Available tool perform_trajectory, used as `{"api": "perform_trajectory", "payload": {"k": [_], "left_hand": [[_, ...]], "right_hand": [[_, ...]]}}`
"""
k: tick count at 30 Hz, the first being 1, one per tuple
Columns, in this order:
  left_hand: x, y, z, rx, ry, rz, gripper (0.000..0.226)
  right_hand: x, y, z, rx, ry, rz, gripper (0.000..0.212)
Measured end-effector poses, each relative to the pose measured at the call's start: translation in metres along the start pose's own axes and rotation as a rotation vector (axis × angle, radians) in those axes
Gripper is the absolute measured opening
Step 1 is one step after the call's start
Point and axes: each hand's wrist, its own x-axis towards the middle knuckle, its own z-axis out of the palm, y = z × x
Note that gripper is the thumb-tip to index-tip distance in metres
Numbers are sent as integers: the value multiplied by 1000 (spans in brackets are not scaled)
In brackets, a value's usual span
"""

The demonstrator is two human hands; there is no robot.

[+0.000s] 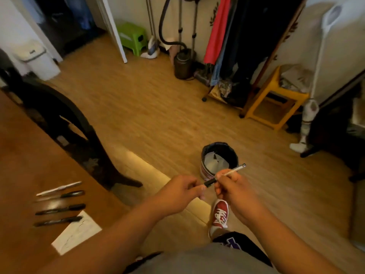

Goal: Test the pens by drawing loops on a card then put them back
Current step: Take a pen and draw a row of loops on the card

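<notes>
The brown surface [29, 165] takes up my left side, and a dark chair [65, 123] stands against its far edge. Out in front, on the wood floor, sits a small bin [219, 161] with a dark liner. On the surface lies the white card [79, 232], already carrying faint scribbles, and just past it four pens [59, 203] lie in a loose row — three dark ones and a white one farthest from me; the nearest dark one overlaps the card's edge.

My hands are away from all that, held out over the floor near the bin. My right hand [231, 186] is curled around the pale barrel of a fifth pen [227, 174], fingers closed on its middle, the far end poking up and to the right. My left hand [181, 190] pinches the black cap end between thumb and fingertips. I judge I am pulling the cap off or pushing it on — I cannot tell which.

The pen should be light, stiff and a bit slick, so I grip the barrel firmly and pull the cap straight along its length
</notes>
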Motion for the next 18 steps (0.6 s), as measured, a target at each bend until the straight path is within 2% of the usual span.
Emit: {"api": "perform_trajectory", "payload": {"k": [4,7,9,15,18], "left_hand": [[87,31,39,27,69,-6,21],[142,40,67,81,44,-50,14],[169,37,82,69,15,-145,8],[211,-28,110,88,41,-446,26],[222,-77,122,84,93,-649,18]], "right_hand": [[62,-10,-69,-43,30,33,18],[106,-7,-116,-86,78,104,20],[135,2,-148,-129,113,176,21],[235,67,-196,-249,161,433,25],[292,116,-198,-326,168,509,23]]}}
